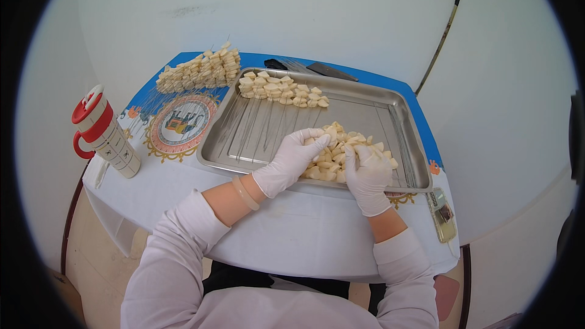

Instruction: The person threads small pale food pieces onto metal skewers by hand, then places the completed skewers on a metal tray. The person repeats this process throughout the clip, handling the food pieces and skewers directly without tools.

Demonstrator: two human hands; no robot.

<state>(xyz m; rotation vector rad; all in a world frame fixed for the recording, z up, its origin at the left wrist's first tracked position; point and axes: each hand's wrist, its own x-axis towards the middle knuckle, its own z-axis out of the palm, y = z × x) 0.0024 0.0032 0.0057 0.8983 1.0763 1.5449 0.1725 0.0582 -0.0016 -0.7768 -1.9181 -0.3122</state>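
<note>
My left hand (295, 155), in a white glove, pinches a pale cream food piece (330, 135) between thumb and fingers. Just right of it, my gloved right hand (369, 171) rests at a heap of similar loose pieces (336, 164); its curled fingers hide whether one is gripped. The heap lies at the near side of a rectangular stainless-steel tray (247, 161). At the tray's far left, threaded pieces (274, 89) sit in rows on thin metal skewers (256, 123). Bare skewers (402, 146) lie along the tray's right side.
A larger stack of loaded skewers (201, 71) lies beyond the tray's left corner. A red-and-white tumbler (107, 132) stands at the table's left. A phone in a clear case (442, 214) lies at the right edge. Behind the tray are a dark flat object (332, 71) and more skewers.
</note>
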